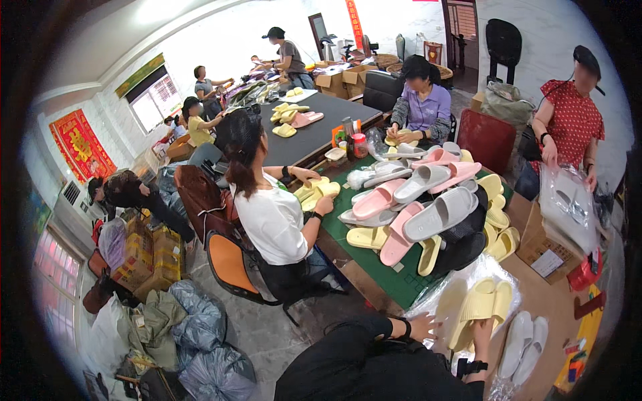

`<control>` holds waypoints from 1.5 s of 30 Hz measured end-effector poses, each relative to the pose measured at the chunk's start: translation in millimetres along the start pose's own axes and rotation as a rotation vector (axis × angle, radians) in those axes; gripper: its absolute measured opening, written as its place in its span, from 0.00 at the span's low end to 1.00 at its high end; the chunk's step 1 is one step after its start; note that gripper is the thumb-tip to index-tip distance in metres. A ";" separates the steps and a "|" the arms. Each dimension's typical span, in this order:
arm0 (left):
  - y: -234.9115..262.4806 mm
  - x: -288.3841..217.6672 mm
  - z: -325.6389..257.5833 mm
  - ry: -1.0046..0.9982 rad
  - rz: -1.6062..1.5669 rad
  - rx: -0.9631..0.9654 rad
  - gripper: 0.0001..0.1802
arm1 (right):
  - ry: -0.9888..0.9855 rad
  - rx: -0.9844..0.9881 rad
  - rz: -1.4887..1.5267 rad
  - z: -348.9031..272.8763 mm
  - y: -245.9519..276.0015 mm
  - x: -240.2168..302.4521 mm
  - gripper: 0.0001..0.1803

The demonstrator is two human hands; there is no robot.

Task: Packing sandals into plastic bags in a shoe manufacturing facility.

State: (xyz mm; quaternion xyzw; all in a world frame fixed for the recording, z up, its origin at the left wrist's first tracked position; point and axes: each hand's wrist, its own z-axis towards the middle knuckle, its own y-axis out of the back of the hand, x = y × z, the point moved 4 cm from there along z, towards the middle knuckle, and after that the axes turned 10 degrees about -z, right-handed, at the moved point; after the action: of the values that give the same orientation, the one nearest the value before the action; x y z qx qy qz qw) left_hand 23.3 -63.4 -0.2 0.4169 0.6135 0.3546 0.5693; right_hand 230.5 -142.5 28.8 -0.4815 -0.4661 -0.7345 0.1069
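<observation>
Down at the lower edge of the head view, the person's two black-sleeved forearms come in toward a pair of yellow slippers (480, 304) lying inside a clear plastic bag (461, 281) on the brown table (555, 301). The left hand (425, 326) rests with its fingers spread on the near edge of the bag, just beside the slippers; it presses flat and closes around nothing that can be seen. The right hand (483, 333) sits at the heel end of the yellow pair, its fingers curled about that end through or under the film, though exactly how tight the hold is cannot be told. Judging from how things lie, the bagging of this pair looks partly done: the slippers are already within the plastic, but the bag mouth is loose and rumpled and not yet smoothed or closed. Just to the right lies a pair of white slippers (525, 342), apparently already wrapped. Beyond, on a green mat (394, 281), a large heap of loose slippers (421, 207) in pink, grey, yellow and black waits unbagged, so much of the work seems left. Around the table a person in a white shirt (274, 220) handles yellow slippers, a person in a purple top (424, 103) sits at the far end, and a person in a red dotted top (572, 120) holds a clear bag (568, 200) over a cardboard box (542, 247).
</observation>
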 end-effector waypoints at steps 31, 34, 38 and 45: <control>-1.6 5.5 14.9 0.104 -0.017 -0.011 0.55 | -0.213 0.390 0.396 -27.3 52.5 90.8 0.15; -8.1 7.3 16.1 0.105 0.036 -0.094 0.54 | -0.195 0.400 0.410 -26.2 47.7 87.2 0.16; -7.0 -1.1 12.8 0.010 -0.045 -0.261 0.46 | -0.215 0.408 0.427 -25.8 43.1 79.7 0.16; -42.4 1.9 10.1 -0.306 0.071 -0.699 0.34 | -0.232 0.476 0.434 -25.6 36.6 88.5 0.19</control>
State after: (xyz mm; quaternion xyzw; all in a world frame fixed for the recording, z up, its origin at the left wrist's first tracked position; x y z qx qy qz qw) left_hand 28.7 -79.0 -40.6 0.2665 0.3487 0.4955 0.7496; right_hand 191.7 -156.7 118.9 -0.6113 -0.5200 -0.5056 0.3166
